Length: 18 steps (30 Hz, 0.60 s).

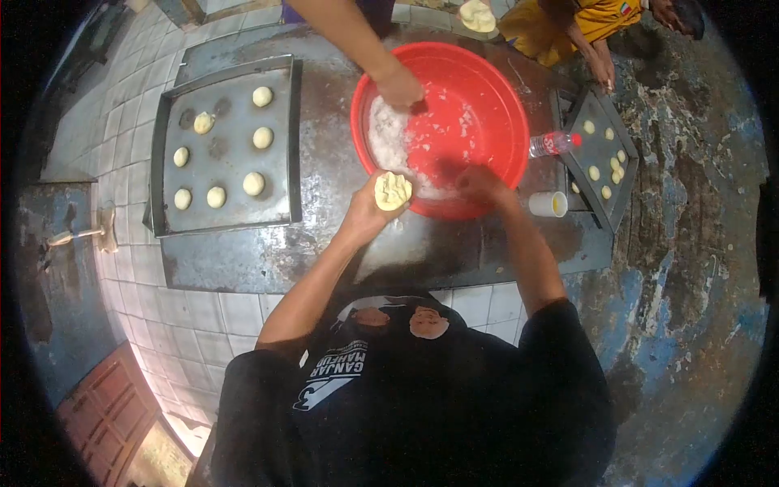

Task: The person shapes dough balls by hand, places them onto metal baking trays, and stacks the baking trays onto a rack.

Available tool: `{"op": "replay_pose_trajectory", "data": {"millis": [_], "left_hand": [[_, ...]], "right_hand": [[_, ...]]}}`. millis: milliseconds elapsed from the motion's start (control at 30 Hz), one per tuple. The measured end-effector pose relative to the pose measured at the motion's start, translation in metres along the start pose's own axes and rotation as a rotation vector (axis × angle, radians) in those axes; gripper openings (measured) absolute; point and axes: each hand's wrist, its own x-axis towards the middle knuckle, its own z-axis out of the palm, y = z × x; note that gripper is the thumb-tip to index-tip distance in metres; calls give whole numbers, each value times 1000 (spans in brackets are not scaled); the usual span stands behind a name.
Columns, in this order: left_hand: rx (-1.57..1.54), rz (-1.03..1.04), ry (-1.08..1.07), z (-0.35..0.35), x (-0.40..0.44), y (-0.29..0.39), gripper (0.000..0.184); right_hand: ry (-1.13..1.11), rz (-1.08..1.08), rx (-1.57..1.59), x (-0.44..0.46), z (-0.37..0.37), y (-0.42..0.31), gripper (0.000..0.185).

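My left hand [372,214] holds a flattened, dimpled round of pale yellow dough [393,191] on its palm, at the near left rim of a large red plastic basin [510,122]. White crumbly food [389,134] is heaped along the basin's left side, with bits scattered over its bottom. Inside the near right edge of the basin is my right hand [484,187]; its fingers are in shadow, and whether they grip anything cannot be made out. A co-worker's hand [401,86] reaches into the basin from the far side.
A metal tray [235,146] with several dough balls lies left. On the right are a plastic bottle [552,145], a white cup [548,204] and a second tray [596,146] with dough balls. Another person in yellow [560,32] works there. Another dough round [477,15] shows at the top.
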Motion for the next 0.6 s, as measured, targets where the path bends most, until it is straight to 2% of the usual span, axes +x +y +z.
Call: {"op": "replay_pose_trajectory", "data": {"millis": [33, 67, 133, 167, 200, 233, 267, 333, 433, 467, 500, 533, 600], "left_hand": [[31, 48, 0, 5, 4, 3, 40], [64, 96, 8, 9, 7, 5, 37], [142, 116, 48, 20, 9, 7, 41], [266, 202, 76, 24, 13, 2, 42], [390, 299, 110, 27, 17, 2, 44], [319, 260, 97, 33, 13, 7, 46], [331, 272, 98, 39, 10, 7, 46], [215, 231, 111, 50, 6, 8, 52], [251, 168, 129, 71, 8, -26, 46], [261, 175, 129, 80, 3, -18, 46], [383, 115, 147, 91, -2, -8, 46], [502, 56, 164, 102, -8, 3, 46], [495, 97, 176, 110, -16, -3, 47]], "right_hand": [[122, 16, 107, -3, -10, -2, 31], [129, 4, 97, -1, -19, -3, 31], [235, -78, 284, -8, -17, -7, 29], [243, -84, 291, -17, -18, -17, 29], [334, -2, 275, -24, -29, -35, 26], [426, 80, 261, -32, -36, -49, 23], [439, 69, 265, -39, -35, -55, 23], [337, -18, 871, -51, -34, -68, 20], [427, -147, 885, -83, -17, -116, 23], [355, -128, 1058, -91, 2, -133, 24], [541, -293, 416, -97, 18, -136, 26], [553, -293, 415, -103, 29, -135, 26], [632, -275, 386, -123, 33, -149, 38]]}}
